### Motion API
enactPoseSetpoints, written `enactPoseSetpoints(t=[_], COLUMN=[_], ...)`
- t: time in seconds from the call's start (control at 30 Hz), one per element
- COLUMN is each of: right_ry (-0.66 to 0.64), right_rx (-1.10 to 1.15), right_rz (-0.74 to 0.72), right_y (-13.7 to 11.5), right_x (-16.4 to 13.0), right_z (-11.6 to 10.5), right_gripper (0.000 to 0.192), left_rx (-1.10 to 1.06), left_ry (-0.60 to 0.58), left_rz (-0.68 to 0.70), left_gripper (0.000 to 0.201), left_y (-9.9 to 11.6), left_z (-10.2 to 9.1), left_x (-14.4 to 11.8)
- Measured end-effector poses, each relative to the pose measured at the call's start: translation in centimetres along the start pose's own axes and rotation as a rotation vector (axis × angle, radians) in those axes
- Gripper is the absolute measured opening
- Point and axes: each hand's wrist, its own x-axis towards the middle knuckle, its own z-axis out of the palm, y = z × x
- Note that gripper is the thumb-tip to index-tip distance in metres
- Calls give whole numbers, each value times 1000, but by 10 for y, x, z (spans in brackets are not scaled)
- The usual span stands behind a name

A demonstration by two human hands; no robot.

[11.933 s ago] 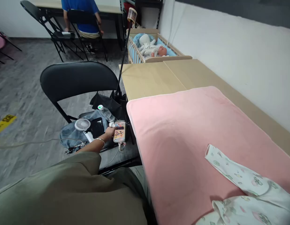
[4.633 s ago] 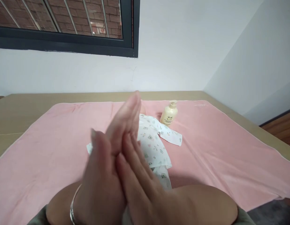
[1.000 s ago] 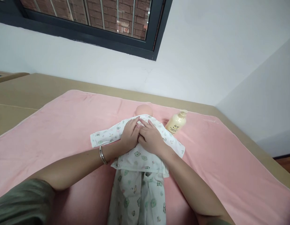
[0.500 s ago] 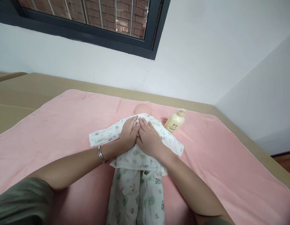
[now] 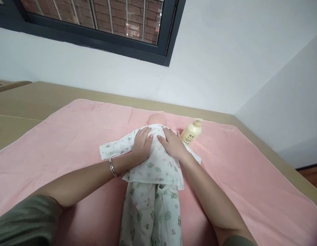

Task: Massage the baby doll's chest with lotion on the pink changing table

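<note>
The doll (image 5: 155, 167) lies stretched out on the blanket (image 5: 240, 167), head end away from the person, with the left hand (image 5: 142, 144) and the right hand (image 5: 172, 144) laid palm-down on either side of its upper body, fingers loosely spread and gripping nothing. This looks like a stroking or massaging step across the doll's torso, the bottle (image 5: 191, 132) standing just beside its shoulder, near the right hand. The next move probably calls for light, even pressure from both palms, without shifting the doll.
</note>
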Motion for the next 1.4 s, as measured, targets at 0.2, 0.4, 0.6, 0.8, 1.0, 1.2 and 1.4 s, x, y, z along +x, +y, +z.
enactPoseSetpoints(t=[0.2,0.4,0.6,0.8,1.0,1.2,1.4], right_ry=[64,76,33,-18,57,115,62], right_rx=[-134,-191,-133,-49,-125,-249,-160], right_rz=[18,-17,-34,-44,8,15,-27], right_y=[-10,-30,-17,3,-2,-24,-10], right_x=[-6,-27,-16,0,-5,-24,-16], right_z=[3,-1,-5,-2,1,3,-1], right_gripper=[64,52,53,67,67,57,58], left_rx=[202,341,466,521,384,385,474], left_ry=[-185,-261,-286,-352,-386,-404,-331], left_rz=[-84,38,151,245,42,-38,116], left_gripper=[55,53,50,57,54,64,56], left_y=[-1,5,20,36,22,8,15], left_z=[3,-7,-16,-32,-29,-15,-16], left_x=[7,14,4,0,20,20,6])
